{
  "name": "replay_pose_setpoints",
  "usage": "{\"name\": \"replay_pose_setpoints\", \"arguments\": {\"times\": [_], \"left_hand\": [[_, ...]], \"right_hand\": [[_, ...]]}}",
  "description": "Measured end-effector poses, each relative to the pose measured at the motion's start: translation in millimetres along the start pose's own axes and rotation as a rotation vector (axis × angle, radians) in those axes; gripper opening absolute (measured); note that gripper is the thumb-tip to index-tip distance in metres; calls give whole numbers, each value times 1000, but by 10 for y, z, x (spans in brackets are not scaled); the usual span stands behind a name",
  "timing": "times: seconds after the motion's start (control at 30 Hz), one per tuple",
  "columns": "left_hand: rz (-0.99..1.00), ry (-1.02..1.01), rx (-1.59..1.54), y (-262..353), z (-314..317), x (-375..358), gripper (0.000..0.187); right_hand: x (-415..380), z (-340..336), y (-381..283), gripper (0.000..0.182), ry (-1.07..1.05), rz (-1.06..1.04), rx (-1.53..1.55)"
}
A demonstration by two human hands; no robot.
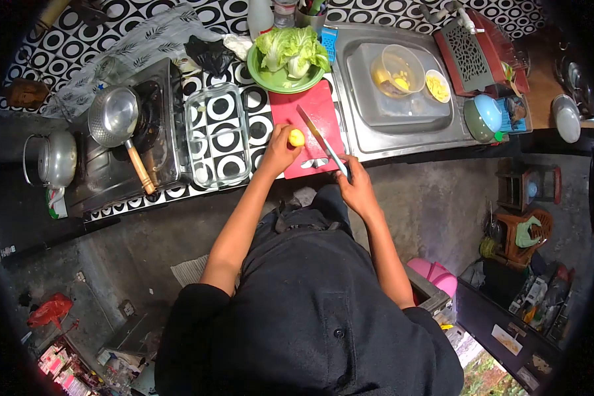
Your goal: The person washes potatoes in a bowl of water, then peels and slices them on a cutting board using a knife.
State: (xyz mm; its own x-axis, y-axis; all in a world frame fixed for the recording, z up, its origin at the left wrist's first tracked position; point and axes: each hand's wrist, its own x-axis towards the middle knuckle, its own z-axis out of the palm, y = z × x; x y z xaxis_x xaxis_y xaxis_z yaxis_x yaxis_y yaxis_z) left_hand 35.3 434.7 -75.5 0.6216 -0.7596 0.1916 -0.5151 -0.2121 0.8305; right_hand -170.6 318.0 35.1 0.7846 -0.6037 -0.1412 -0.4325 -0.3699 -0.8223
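Note:
A red cutting board [299, 103] lies on the patterned counter in front of me. My left hand [282, 150] is closed on a small yellow piece of food [296, 137], holding it over the board's left part. In my right hand [357, 186] is the handle of a knife [320, 137], its blade slanting up and left across the board, a little to the right of the yellow piece. Behind the board stands a green bowl [257, 74] with leafy greens [292, 53].
An empty glass dish [189, 135] sits left of the board, beside a stove [168, 119] with a long-handled pan [114, 117] and a kettle [58, 158]. Right are a steel sink [356, 125], a clear tub [409, 63] and a small bowl of yellow slices [437, 87].

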Motion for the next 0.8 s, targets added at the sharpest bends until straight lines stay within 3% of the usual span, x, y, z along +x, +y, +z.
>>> {"name": "replay_pose_setpoints", "arguments": {"times": [0.23,0.33,0.8], "left_hand": [[0,7,-74,-88,36,-56,53],[-103,0,-173,-87,68,-62,51],[-60,59,-34,47,270,164,50]], "right_hand": [[-48,106,22,38,20,-66,-1],[-80,134,-6,40,6,-85,-9],[-95,163,-49,43,61,-114,-78]]}}
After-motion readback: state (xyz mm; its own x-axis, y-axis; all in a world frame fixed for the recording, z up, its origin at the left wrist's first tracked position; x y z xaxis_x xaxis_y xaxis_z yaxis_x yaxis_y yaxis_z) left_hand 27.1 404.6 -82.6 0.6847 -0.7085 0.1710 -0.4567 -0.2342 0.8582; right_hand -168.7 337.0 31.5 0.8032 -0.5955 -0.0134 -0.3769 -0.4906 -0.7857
